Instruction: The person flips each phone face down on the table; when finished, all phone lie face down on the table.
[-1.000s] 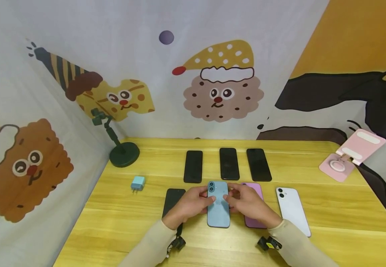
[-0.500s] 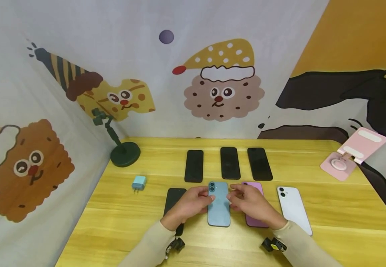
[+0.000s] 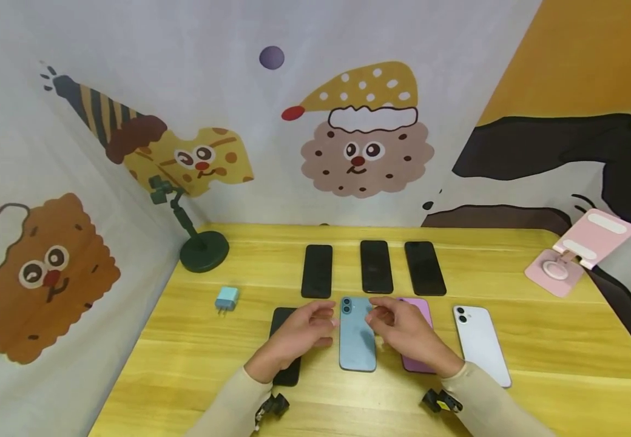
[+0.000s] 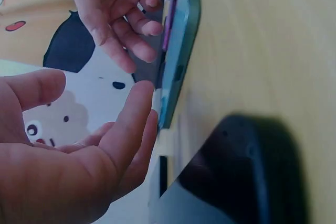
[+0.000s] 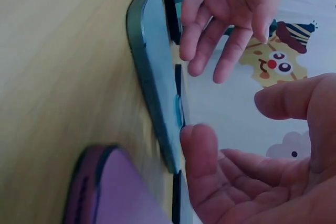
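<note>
A light blue phone (image 3: 357,337) lies camera side up on the yellow wooden table (image 3: 539,328), in the front row. My left hand (image 3: 315,328) hovers just left of it with fingers relaxed and holds nothing. My right hand (image 3: 386,325) hovers just right of it, also empty, over a purple phone (image 3: 421,358). The left wrist view shows the blue phone (image 4: 179,51) edge-on, clear of my left fingers (image 4: 131,124). In the right wrist view the blue phone (image 5: 155,77) lies apart from my right fingers (image 5: 210,171).
A black phone (image 3: 285,349) lies under my left wrist and a white phone (image 3: 482,343) at the right. Three black phones (image 3: 377,266) form a back row. A blue charger (image 3: 226,298), a green stand (image 3: 202,250) and a pink stand (image 3: 577,252) sit nearby.
Both hands have let go of the blue phone and drawn apart, the left one back toward me. The phone stays flat in place.
</note>
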`<state>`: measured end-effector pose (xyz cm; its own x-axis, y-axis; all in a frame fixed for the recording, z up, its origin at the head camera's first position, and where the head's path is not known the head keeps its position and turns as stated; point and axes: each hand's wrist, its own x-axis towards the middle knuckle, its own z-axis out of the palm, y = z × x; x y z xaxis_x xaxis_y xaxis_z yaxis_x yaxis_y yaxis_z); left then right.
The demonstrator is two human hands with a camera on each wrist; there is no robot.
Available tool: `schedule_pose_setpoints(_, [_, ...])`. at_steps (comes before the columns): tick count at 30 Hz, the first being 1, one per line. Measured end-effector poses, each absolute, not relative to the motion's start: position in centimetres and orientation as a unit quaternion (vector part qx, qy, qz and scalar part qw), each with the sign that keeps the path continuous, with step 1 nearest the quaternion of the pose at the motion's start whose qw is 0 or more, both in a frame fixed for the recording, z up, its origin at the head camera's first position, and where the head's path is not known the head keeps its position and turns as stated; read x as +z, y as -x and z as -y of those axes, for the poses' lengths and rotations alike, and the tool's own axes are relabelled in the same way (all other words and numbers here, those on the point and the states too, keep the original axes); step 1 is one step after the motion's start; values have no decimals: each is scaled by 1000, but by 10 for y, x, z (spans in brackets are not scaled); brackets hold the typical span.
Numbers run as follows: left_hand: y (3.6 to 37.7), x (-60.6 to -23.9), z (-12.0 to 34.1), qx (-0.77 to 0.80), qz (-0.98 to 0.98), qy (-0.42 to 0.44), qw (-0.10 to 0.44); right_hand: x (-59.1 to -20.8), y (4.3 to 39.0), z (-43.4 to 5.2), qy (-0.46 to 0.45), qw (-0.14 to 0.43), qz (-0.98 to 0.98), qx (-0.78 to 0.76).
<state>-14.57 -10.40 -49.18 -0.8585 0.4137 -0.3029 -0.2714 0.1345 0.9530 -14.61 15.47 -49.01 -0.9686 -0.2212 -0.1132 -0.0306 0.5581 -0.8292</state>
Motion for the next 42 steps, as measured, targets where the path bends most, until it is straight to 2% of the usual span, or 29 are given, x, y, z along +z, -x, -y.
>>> schedule_pose_setpoints(3, [145, -487, 112, 656, -711, -54, 248, -488, 147, -149, 90, 92, -876, -465])
schedule_pose_setpoints(9, [143, -483, 130, 648, -726, -63, 223, -490, 148, -138, 121, 108, -854, -495])
schedule_pose_setpoints(16, [136, -481, 152, 634, -748, -23, 196, -493, 152, -119, 150, 129, -823, -532])
schedule_pose_setpoints(26, [137, -483, 181, 590, -795, 21, 139, -496, 166, -92, 186, 126, -808, -545])
schedule_pose_setpoints(42, [133, -486, 198, 554, -814, 37, 173, -508, 161, -67, 125, 250, -722, -633])
